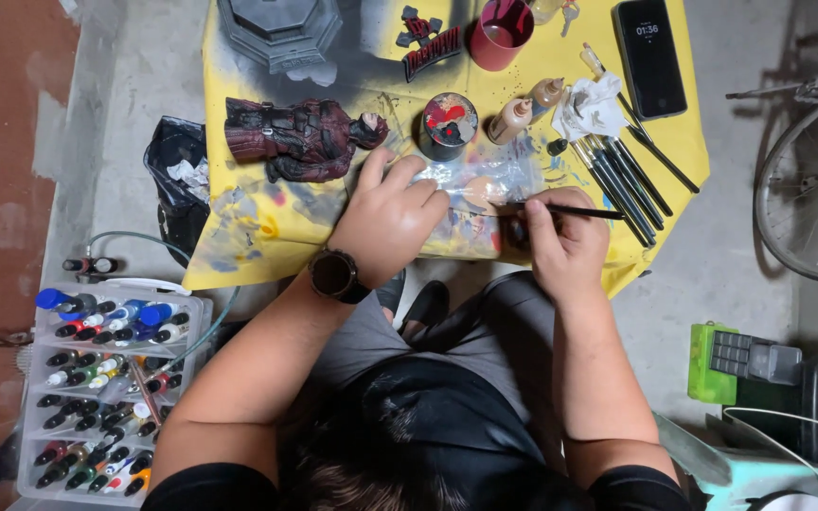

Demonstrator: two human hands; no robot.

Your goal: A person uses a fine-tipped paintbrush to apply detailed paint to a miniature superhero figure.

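Thin dark paintbrush [570,209] lies level, tip pointing left.

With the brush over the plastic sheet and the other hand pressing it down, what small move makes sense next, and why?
Probably dip the brush tip into the pale paint blob on the plastic sheet. The right hand holds the brush level with its tip beside that blob, while the left hand lies flat on the sheet, steadying it. The figure lies untouched beyond.

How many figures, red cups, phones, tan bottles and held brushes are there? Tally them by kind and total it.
Figure: 1
Red cup: 1
Phone: 1
Tan bottles: 2
Brush in right hand: 1
Total: 6
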